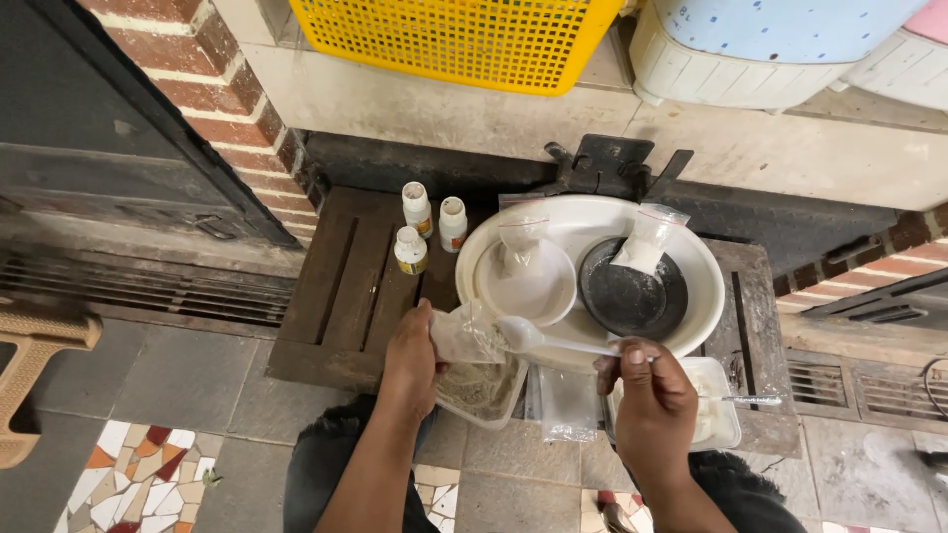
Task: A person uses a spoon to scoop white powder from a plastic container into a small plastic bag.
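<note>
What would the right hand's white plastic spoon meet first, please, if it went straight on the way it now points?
Probably the small clear plastic bag in the left hand: the spoon held by the right hand points left, its bowl at the bag's mouth, though depth is unclear.

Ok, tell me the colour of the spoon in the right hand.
White plastic spoon, held by the right hand; head view shows it best.

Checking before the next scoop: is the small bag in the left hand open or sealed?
Open. The left hand holds the small clear bag with the white spoon at its mouth.
</note>
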